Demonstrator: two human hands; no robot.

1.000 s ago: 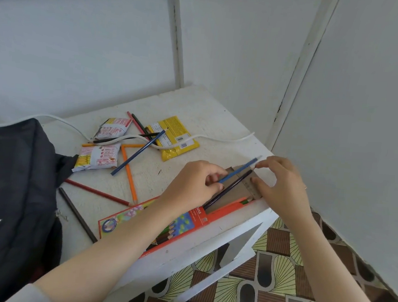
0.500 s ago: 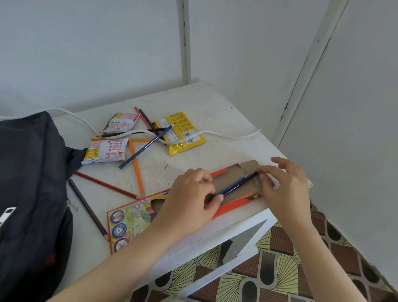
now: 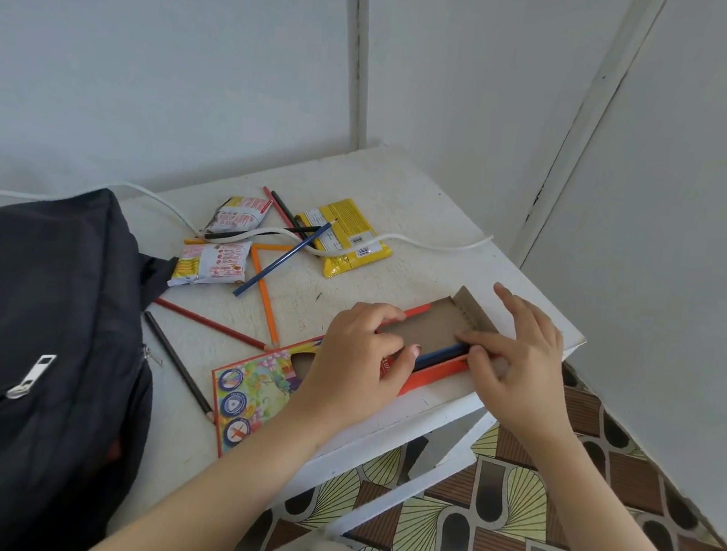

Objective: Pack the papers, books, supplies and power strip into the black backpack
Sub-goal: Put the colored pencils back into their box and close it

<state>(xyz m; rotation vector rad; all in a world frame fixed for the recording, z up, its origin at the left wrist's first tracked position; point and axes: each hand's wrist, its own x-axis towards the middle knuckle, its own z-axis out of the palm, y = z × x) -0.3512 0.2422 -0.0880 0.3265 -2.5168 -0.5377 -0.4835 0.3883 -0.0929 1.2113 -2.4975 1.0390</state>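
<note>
Loading pencils into the pencil box; packing judged early. Left hand gripped the box; right hand, fingers straight, pressed a blue pencil into its open end. Beyond the box, loose pencils and white cable lay unpacked on the worktop; black backpack sat left of it.

Soft even daylight, faint shadows, no glare, wide-angle bending at edges

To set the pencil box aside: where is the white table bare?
The far corner of the table, beyond the white cable and yellow packet, is bare. A narrower strip lies between that packet and the pencil box. Snack packets and loose pencils crowd the middle; the left hand and right hand cover the box.
</note>
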